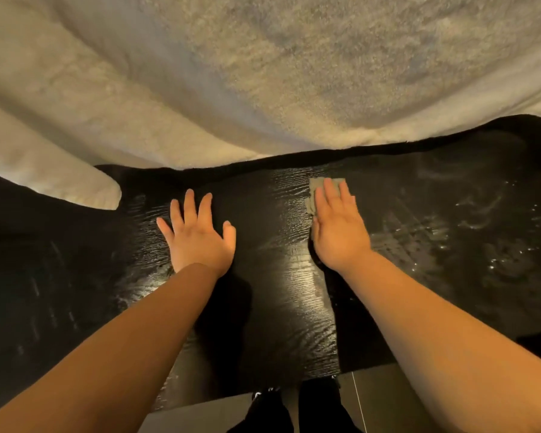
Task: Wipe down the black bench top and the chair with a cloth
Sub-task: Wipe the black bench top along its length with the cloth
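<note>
Cloth (317,190) is pressed flat on the bench (263,307) under the right hand (338,226), fingers straight, left hand (199,235) splayed beside as a brace; even pressure and overlapping passes toward the streaked right side are advised.

Cream fleecy blanket (263,73) beyond, grey floor (375,401) below (warm, dim light).

Both hands lie flat on the desk (263,307), the left hand (197,235) well apart to the left of the right hand (338,229). Under the right hand's fingers lies the cloth (317,189). Behind them a blanket (263,73) overhangs the desk's far edge.
</note>
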A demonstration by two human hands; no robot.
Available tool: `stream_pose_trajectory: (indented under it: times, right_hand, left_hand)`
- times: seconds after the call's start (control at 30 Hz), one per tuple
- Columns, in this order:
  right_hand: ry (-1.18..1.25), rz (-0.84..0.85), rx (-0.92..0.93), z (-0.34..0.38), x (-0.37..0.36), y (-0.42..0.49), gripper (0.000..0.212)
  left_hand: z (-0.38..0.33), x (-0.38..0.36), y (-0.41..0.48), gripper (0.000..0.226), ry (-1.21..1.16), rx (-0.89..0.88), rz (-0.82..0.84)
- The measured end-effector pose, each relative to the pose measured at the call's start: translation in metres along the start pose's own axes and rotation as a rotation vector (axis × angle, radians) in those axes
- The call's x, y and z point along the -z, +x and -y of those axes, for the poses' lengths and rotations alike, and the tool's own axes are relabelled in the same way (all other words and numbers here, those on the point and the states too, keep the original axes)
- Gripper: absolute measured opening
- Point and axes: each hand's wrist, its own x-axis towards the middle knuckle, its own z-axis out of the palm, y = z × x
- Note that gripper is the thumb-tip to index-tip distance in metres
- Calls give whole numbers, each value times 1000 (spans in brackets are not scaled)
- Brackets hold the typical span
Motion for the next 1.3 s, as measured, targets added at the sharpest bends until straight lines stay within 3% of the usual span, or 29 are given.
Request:
stream_pose_trajectory:
  times: [0.1,0.2,0.37,0.47,0.53,0.67,0.77,0.97,1.07,1.2,1.3]
  right_hand:
    - [-48,74,231,55,-26,-30,67]
    - [-68,94,348,53,-33,-43,65]
    - [-6,13,42,-21,-8,-48,63]
    - [-11,-7,-91,-28,-6,-49,62]
    - [14,15,-101,-1,-7,-53,64]
    - [-6,69,131,55,-28,-94,65]
    - [-56,116,220,45,-35,-111,66]
    - [-39,31,-95,-36,-11,-108,67]
    - [0,-7,-162,-15,-13,-105,65]
    - [-79,14,96,46,-38,-126,66]
    - [-65,41,252,42,-42,-133,65]
  left_hand:
    - [0,1,0,73,-22,-14,-5]
    - [2,2,-1,73,-53,-17,-5]
    - [2,6,-4,70,-74,-127,-33]
    - [2,6,-7,63,-73,-210,-49]
    - [2,7,-7,62,-66,-231,-35]
    - [-3,9,-23,64,-30,-303,22]
    - [-11,2,-55,70,61,-424,58]
    - [-11,-5,-58,73,83,-442,47]
    - [-12,-8,-59,72,73,-441,36]
    - [-12,-6,-59,72,56,-446,39]
    - [-11,-6,-60,72,61,-444,44]
